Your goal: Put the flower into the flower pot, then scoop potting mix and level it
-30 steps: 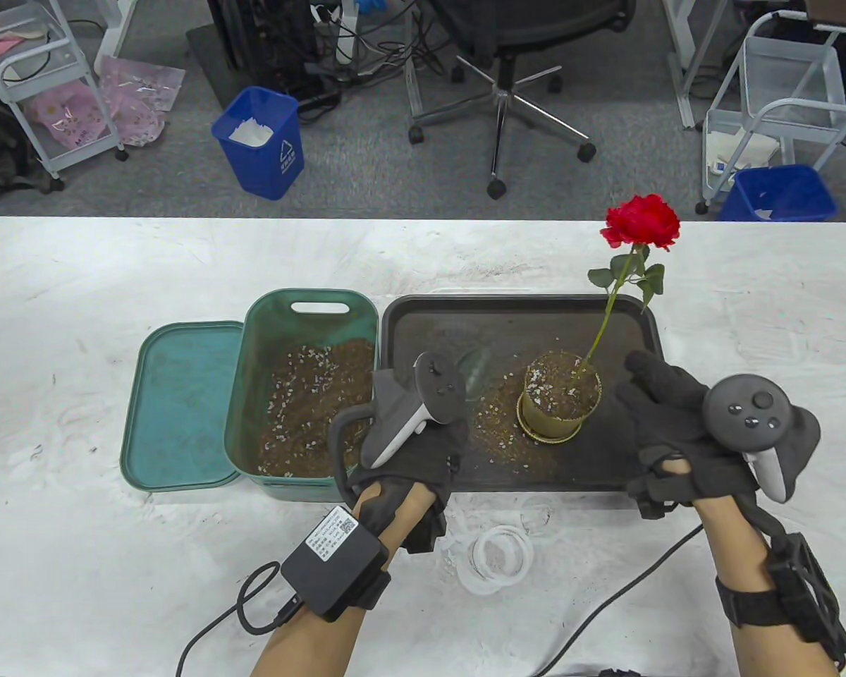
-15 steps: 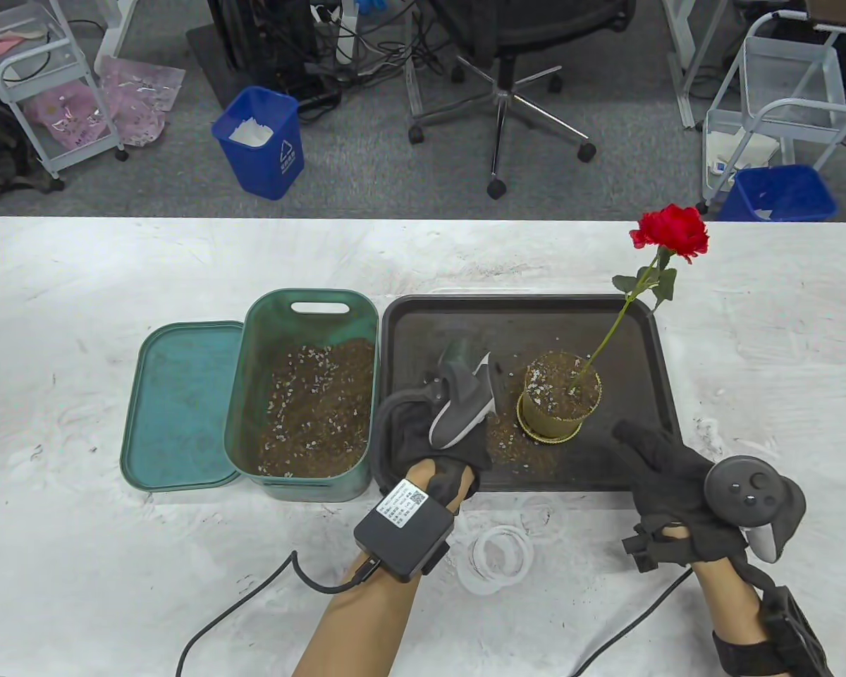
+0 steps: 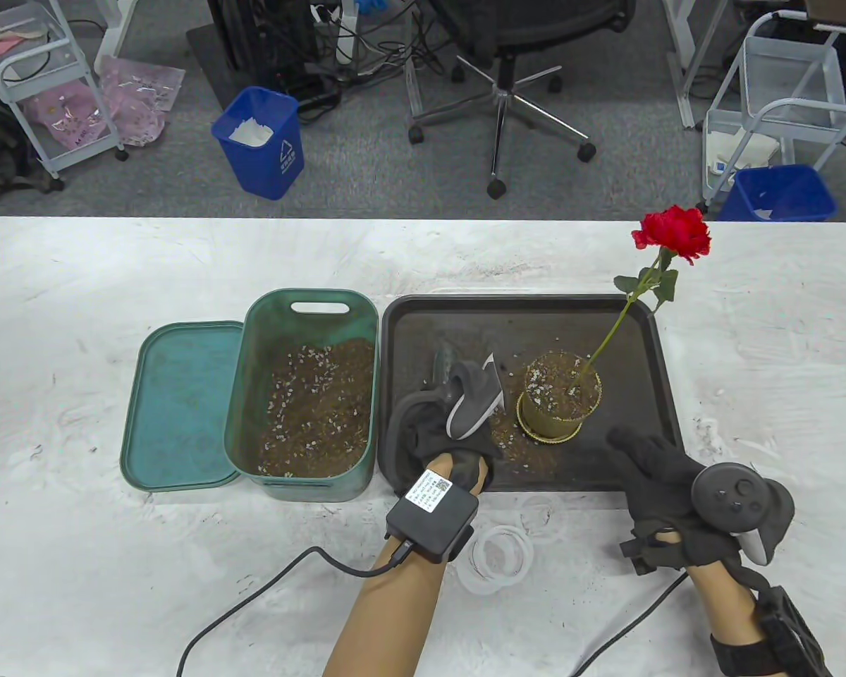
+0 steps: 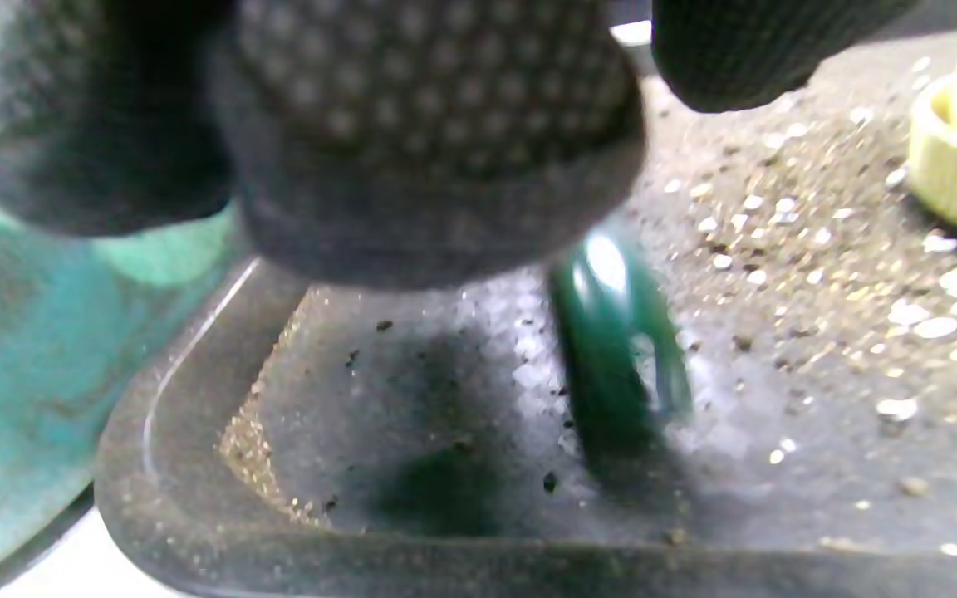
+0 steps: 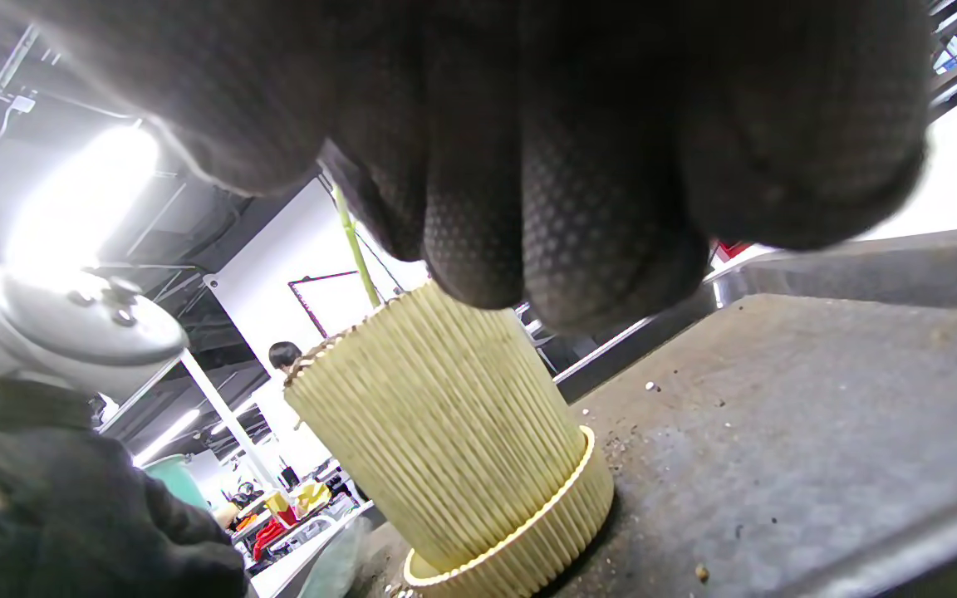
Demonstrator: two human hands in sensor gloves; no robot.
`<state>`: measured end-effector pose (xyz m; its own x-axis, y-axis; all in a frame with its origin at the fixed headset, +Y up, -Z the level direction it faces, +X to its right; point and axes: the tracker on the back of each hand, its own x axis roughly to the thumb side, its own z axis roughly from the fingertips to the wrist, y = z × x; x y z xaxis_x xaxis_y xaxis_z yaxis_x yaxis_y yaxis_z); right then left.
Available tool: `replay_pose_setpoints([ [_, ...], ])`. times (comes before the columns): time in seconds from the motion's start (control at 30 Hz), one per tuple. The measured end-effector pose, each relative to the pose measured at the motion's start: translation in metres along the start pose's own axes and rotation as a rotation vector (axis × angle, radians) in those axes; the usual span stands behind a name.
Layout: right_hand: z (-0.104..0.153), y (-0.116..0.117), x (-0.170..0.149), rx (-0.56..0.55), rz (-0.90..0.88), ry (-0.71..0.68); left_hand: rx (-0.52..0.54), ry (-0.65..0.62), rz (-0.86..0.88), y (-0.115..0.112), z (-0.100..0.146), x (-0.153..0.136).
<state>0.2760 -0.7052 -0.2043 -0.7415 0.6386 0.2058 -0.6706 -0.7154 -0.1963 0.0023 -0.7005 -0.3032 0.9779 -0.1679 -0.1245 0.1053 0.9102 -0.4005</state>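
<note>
1. Black plastic tray (image 3: 529,317) carries the ribbed yellow pot (image 3: 560,405), soil-filled.
2. Red rose on a thin stem (image 3: 673,236) stands in it, leaning toward 1 o'clock; fragile, best held low on the stem.
3. Left hand (image 3: 440,430) has dropped onto the green scoop handle (image 4: 620,332); grip unclear.
4. Right hand (image 3: 659,469), fingers spread, has withdrawn toward 5 o'clock.
</note>
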Motion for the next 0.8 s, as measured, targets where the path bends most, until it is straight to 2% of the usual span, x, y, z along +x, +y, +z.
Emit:
replay_pose_setpoints([
  [0.07, 0.001, 0.001, 0.001, 0.003, 0.004, -0.002, 0.028, -0.023, 0.005, 0.005, 0.011, -0.002],
  [0.17, 0.003, 0.002, 0.003, 0.004, 0.01, -0.009, 0.122, -0.115, 0.007, 0.023, 0.042, -0.007],
  [0.27, 0.003, 0.0, 0.006, -0.004, 0.01, -0.02, 0.294, -0.247, 0.085, 0.055, 0.096, -0.029],
  [0.33, 0.004, 0.0, 0.007, -0.005, 0.01, -0.022, 0.438, -0.283, 0.168, 0.078, 0.129, -0.053],
  [0.4, 0.004, 0.0, 0.007, -0.007, 0.012, -0.022, 0.638, -0.263, 0.249, 0.103, 0.162, -0.096],
  [0.47, 0.004, 0.001, 0.007, -0.009, 0.013, -0.02, 0.77, -0.213, 0.289, 0.113, 0.175, -0.13],
  [0.5, 0.004, 0.001, 0.007, -0.012, 0.015, -0.02, 0.849, -0.148, 0.317, 0.117, 0.178, -0.161],
  [0.57, 0.005, 0.0, 0.008, -0.017, 0.022, -0.022, 0.885, -0.048, 0.363, 0.113, 0.173, -0.201],
  [0.63, 0.005, 0.0, 0.008, -0.019, 0.028, -0.021, 0.88, 0.096, 0.484, 0.095, 0.151, -0.252],
  [0.67, 0.005, 0.0, 0.008, -0.02, 0.029, -0.02, 0.858, 0.141, 0.517, 0.085, 0.139, -0.267],
  [0.8, 0.003, 0.0, 0.008, -0.02, 0.033, -0.011, 0.651, 0.307, 0.536, 0.028, 0.074, -0.317],
])
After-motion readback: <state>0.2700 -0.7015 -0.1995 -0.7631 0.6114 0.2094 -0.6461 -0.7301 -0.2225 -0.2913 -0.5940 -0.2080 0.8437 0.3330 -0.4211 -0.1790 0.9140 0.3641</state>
